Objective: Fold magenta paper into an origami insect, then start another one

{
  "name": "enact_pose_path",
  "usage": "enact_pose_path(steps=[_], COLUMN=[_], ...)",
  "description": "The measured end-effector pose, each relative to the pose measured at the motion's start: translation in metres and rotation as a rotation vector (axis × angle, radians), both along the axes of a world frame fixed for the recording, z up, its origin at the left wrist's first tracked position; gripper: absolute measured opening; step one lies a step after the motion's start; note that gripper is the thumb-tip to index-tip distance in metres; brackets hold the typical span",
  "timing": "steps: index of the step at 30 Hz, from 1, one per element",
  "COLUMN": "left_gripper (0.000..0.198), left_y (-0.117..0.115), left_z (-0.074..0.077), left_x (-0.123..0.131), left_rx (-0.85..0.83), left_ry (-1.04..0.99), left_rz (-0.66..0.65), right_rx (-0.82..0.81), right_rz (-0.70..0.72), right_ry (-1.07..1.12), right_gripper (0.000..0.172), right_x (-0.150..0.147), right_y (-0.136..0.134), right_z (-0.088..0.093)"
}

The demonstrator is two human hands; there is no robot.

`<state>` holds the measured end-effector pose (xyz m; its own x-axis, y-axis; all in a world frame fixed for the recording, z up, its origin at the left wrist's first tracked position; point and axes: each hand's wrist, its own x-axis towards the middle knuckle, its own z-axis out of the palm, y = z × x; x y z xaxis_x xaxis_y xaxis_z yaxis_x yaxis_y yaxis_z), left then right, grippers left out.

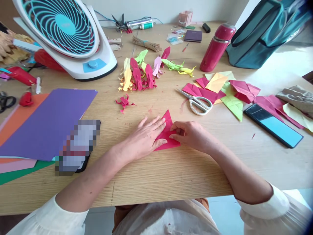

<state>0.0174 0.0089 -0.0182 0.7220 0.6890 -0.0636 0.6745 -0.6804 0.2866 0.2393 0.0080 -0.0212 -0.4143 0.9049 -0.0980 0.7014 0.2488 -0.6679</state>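
Note:
On the wooden table in front of me lies a folded sheet of red paper [168, 141], with a pointed top and creases across it. My left hand [150, 133] rests flat over its left part, fingers stretched out and thumb along the lower side. At the right edge, my right hand [189, 133] pinches the paper between thumb and curled fingers. Beyond my left hand sits a small red origami figure [124, 102] with thin limbs. White-handled scissors [199, 103] lie above my right hand, their blades pointing up and left.
Several origami figures [138, 76] stand farther back. Coloured paper sheets [49, 120] and a phone [83, 143] are at left, below a fan [66, 26]. At right are folded papers [230, 98], another phone [274, 125], a red bottle [215, 50] and a teal bag [259, 39].

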Motion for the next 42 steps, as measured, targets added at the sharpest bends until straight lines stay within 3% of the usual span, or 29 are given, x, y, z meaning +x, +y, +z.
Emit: enact_pose_path(steps=[7, 15, 19, 24, 31, 42], left_gripper=[0.062, 0.028, 0.014, 0.02, 0.014, 0.022], left_y=[-0.002, 0.001, 0.0, 0.001, 0.006, 0.008], left_z=[-0.002, -0.001, -0.002, 0.0, 0.003, -0.002], left_x=[0.002, 0.014, 0.016, 0.019, 0.018, 0.017], left_rx=[0.013, 0.099, 0.078, 0.05, -0.009, 0.06], left_ry=[0.02, -0.088, -0.09, -0.093, -0.141, -0.222], left_rz=[0.007, 0.044, 0.071, 0.135, 0.169, 0.168], right_rx=[-0.012, 0.015, 0.028, 0.021, -0.008, -0.108], right_rz=[0.015, -0.038, -0.06, -0.096, -0.034, 0.014], right_ry=[0.034, 0.053, 0.02, 0.095, 0.134, 0.099], right_gripper=[0.01, 0.013, 0.022, 0.025, 0.026, 0.02], right_x=[0.001, -0.003, -0.004, -0.003, 0.002, 0.007], right_y=[-0.001, -0.003, -0.001, 0.003, 0.004, 0.001], right_z=[0.001, -0.003, 0.0, 0.001, -0.001, 0.012])
